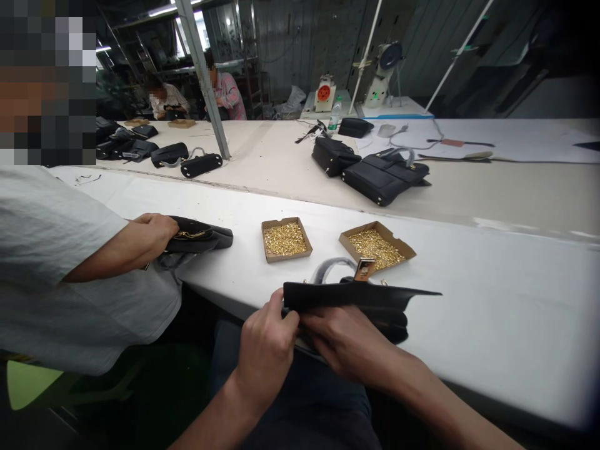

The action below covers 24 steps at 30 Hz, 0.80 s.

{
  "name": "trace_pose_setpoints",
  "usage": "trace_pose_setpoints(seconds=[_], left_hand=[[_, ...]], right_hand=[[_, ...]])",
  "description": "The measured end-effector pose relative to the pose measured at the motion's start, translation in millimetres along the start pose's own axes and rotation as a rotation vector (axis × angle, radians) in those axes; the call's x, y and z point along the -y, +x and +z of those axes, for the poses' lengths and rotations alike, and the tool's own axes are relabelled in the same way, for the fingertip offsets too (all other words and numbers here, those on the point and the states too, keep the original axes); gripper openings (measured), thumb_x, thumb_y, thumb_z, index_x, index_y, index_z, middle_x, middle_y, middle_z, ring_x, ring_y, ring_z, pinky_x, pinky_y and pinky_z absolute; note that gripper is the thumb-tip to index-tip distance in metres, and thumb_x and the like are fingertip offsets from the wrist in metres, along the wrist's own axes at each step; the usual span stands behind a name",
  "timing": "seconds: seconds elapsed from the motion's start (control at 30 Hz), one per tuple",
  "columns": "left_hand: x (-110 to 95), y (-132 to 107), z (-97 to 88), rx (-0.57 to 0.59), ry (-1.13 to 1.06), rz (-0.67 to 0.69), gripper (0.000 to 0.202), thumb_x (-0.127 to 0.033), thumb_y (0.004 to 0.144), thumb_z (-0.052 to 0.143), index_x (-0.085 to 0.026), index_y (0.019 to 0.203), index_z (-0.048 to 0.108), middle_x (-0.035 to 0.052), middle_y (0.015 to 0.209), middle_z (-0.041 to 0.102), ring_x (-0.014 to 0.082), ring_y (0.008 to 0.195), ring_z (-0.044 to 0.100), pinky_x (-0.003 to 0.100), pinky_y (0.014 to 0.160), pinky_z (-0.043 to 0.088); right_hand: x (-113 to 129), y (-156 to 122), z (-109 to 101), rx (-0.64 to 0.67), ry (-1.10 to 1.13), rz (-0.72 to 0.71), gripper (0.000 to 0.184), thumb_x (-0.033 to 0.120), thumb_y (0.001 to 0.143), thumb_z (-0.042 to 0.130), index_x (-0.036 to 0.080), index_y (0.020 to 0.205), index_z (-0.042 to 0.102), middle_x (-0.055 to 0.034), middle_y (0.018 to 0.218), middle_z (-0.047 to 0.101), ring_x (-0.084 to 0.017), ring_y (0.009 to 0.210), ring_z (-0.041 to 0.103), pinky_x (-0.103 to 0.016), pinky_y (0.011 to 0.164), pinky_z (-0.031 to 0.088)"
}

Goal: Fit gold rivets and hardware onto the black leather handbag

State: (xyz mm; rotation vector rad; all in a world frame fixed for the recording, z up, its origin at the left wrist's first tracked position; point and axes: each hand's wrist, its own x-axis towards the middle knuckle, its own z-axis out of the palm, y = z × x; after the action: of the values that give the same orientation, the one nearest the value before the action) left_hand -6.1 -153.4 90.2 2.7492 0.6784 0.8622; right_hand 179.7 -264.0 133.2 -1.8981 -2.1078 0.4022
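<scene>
A black handbag (356, 297) lies at the table's near edge, its plastic-wrapped handle (330, 269) and a gold clasp piece on the far side. My left hand (269, 337) is closed on the bag's left end, thumb and fingers pinching its edge. My right hand (349, 340) reaches in under the bag's upper panel, and its fingertips are partly hidden there. Whether it grips the bag or a small part inside cannot be made out. Just beyond the bag stand two shallow cardboard boxes, a left box (287, 257) and a right box (407, 252), both full of small gold-coloured metal pieces.
At my left, a co-worker in a white shirt (60, 237) handles another black bag (206, 236). Finished-looking black bags (384, 178) sit on the far table, near a bottle (334, 115). A metal post (206, 81) rises between the tables. Sewing machines (324, 94) stand behind.
</scene>
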Motion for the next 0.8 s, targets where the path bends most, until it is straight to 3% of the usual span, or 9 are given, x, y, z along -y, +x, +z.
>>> trace_pose_setpoints(seconds=[0.07, 0.2, 0.37, 0.53, 0.67, 0.8], left_hand=[[1.7, -1.8, 0.8, -0.002, 0.015, 0.018, 0.019, -0.008, 0.1, 0.073, -0.023, 0.093, 0.065, 0.0083, 0.124, 0.068, 0.0238, 0.084, 0.068, 0.039, 0.068, 0.053], [5.5, -5.2, 1.3, 0.005, 0.017, 0.046, 0.017, -0.009, 0.099, 0.076, -0.023, 0.097, 0.066, 0.0101, 0.126, 0.067, 0.0256, 0.085, 0.067, 0.041, 0.071, 0.052], [12.3, -1.1, 7.5, 0.039, -0.159, 0.044, 0.018, -0.006, 0.104, 0.067, -0.022, 0.096, 0.064, 0.0067, 0.113, 0.063, 0.0222, 0.084, 0.064, 0.04, 0.072, 0.048], [19.1, 1.0, 15.3, 0.031, -0.279, 0.109, 0.015, -0.005, 0.108, 0.061, -0.019, 0.11, 0.067, 0.0067, 0.117, 0.067, 0.0206, 0.086, 0.063, 0.039, 0.076, 0.048], [19.6, 0.5, 14.2, 0.003, -0.251, 0.136, 0.014, -0.006, 0.108, 0.063, -0.019, 0.112, 0.067, 0.0067, 0.118, 0.069, 0.0235, 0.097, 0.067, 0.04, 0.083, 0.051], [15.4, 1.2, 11.8, -0.034, -0.231, 0.134, 0.018, -0.001, 0.103, 0.064, -0.018, 0.105, 0.065, 0.0065, 0.11, 0.068, 0.024, 0.092, 0.065, 0.041, 0.08, 0.05]], right_hand=[[1.0, -0.6, 0.3, -0.013, 0.014, 0.004, 0.017, 0.011, 0.102, 0.057, 0.024, 0.107, 0.067, -0.0049, 0.108, 0.074, -0.026, 0.091, 0.067, -0.042, 0.075, 0.037], [2.2, -3.9, 2.3, -0.049, 0.101, 0.042, 0.018, 0.017, 0.107, 0.058, 0.025, 0.11, 0.074, -0.0062, 0.112, 0.079, -0.028, 0.092, 0.07, -0.042, 0.078, 0.043], [-6.9, -9.2, 7.7, -0.088, 0.308, 0.162, 0.021, 0.016, 0.106, 0.07, 0.027, 0.119, 0.083, -0.0032, 0.118, 0.084, -0.03, 0.105, 0.077, -0.043, 0.091, 0.056], [-14.9, -14.8, 6.1, -0.056, 0.394, 0.13, 0.025, 0.021, 0.107, 0.074, 0.03, 0.129, 0.084, -0.0016, 0.13, 0.083, -0.03, 0.117, 0.078, -0.044, 0.103, 0.059], [-16.3, -14.1, 1.7, -0.04, 0.384, 0.123, 0.021, 0.021, 0.107, 0.073, 0.029, 0.122, 0.086, -0.0009, 0.123, 0.085, -0.029, 0.109, 0.079, -0.041, 0.095, 0.058], [-16.6, -10.1, -4.1, -0.004, 0.42, 0.098, 0.017, 0.018, 0.105, 0.071, 0.027, 0.109, 0.085, 0.0004, 0.111, 0.085, -0.024, 0.098, 0.077, -0.036, 0.085, 0.052]])
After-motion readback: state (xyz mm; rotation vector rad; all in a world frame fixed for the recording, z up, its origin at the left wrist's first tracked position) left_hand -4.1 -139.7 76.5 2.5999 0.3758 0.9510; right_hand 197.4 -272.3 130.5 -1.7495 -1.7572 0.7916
